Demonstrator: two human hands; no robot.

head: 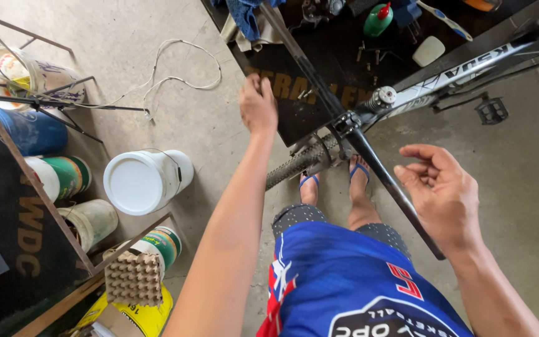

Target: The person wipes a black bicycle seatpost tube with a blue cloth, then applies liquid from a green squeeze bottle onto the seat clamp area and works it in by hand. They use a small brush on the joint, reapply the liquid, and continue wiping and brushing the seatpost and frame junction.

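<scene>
Nearest the camera, hovering over the concrete floor [519, 187]: right hand [441, 190], fingers [428, 156] loosely curled and apart, gripping nothing, just beside the black handlebar [394, 187] but not touching it. Between the two arms, standing in blue sandals [360, 171] right behind the handlebar. Further out, reaching with the left hand [257, 106], fingers bent down at the edge of the dark mat [294, 100], close to the bar's far half; holding anything or not, cannot tell from this angle. Running off toward the top right corner, lying on the floor: bicycle frame [463, 75], its knobby grip [294, 165] pointing toward the feet. Off to the left, crowding the floor: white lidded bucket [141, 181], egg tray [132, 278], paint tubs under a metal rack [38, 187]. Probably risking a swinging bar, with neither hand clearly gripping it, striking bare toes, or small bolts [369, 56] on the mat getting scattered.
</scene>
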